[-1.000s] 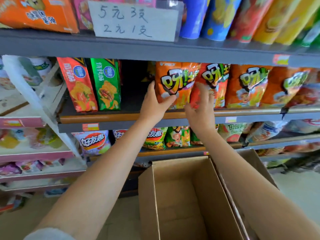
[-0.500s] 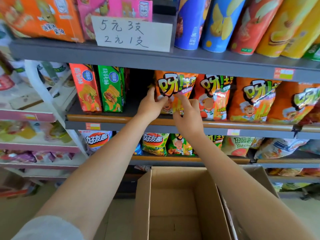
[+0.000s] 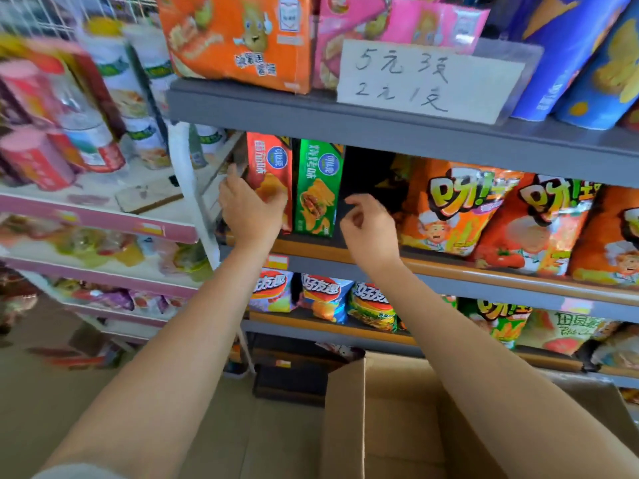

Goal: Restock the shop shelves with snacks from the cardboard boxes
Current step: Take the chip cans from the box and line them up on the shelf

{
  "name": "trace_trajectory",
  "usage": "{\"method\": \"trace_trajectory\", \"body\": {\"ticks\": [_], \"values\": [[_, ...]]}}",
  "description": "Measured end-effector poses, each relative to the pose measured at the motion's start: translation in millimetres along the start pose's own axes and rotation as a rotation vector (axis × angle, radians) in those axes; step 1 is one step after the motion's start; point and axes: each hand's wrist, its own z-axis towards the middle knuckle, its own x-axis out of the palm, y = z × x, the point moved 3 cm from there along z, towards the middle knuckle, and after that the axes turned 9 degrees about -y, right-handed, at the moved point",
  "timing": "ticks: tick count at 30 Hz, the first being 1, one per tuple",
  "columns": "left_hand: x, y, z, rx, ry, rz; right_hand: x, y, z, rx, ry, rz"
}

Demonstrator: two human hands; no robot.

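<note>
Half a second ago both your hands were on the leftmost orange chip bag (image 3: 453,205); now they have left it and slid to the left end of the same shelf (image 3: 432,267), so that bag looks placed and you seem to be tidying the boxes next. Your left hand (image 3: 250,205) lies against the front of the red snack box (image 3: 268,167), fingers mostly straight; whether the thumb hooks round the box's far edge I cannot tell. Your right hand (image 3: 368,226) hangs in the dark gap between the green snack box (image 3: 318,188) and the orange bags — fingers loosely curled, holding nothing. Counted on this shelf: one red box, one green box, and three orange bags in view, the third cut off at the picture's edge. The shelf below shows three bags of another brand at the left and more to the right, too crowded to count. One cardboard box (image 3: 345,420) stands open beneath your arms; the little of its inside that shows holds no snacks, so I judge the restocking near done here — the gap beside the green box may want closing.
</note>
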Motion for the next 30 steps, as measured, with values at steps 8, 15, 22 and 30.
{"method": "trace_trajectory", "body": {"ticks": [8,15,22,30], "values": [[23.9,11.2,22.4,0.006,0.338,-0.191,40.9,7.3,35.0,0.177,0.038,-0.094],[29.1,9.3,26.3,0.043,0.414,-0.263,39.7,8.4,39.1,0.127,-0.007,-0.128],[28.8,9.7,24.8,0.021,0.396,-0.246,37.0,8.3,33.8,0.104,-0.022,-0.092],[29.9,5.6,23.4,-0.003,0.410,-0.208,33.6,10.9,30.1,0.158,-0.032,-0.070]]}}
